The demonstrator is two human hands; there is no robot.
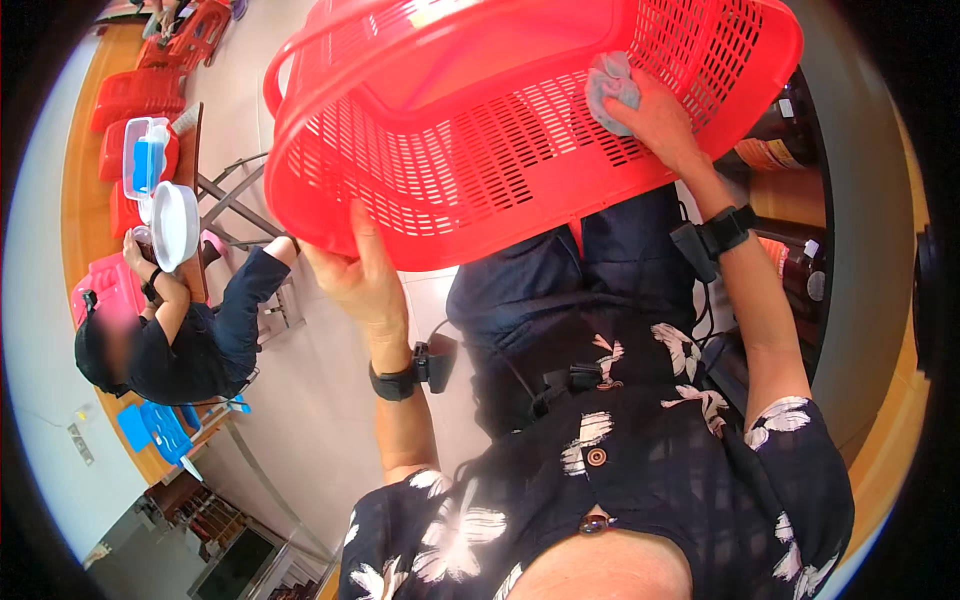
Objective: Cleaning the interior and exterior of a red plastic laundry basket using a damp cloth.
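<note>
A large red plastic basket (555, 199) with slotted walls is tipped so that its inside faces me, above my thighs. My left hand (356, 270) grips its rim at the lower left corner, the thumb over the inner side and the fingers partly hidden beneath. Inside the basket, my right hand (664, 120) holds a crumpled grey-blue cloth (611, 90) against the slotted wall near the right end. A red handle (281, 79) shows at the basket's upper left.
To the left, a person (187, 337) sits at a folding table (193, 150) bearing a white basin (176, 225) and a clear plastic container (142, 161). Red plastic stools (139, 97) line the wall. Dark bottles (799, 262) stand on a shelf at my right.
</note>
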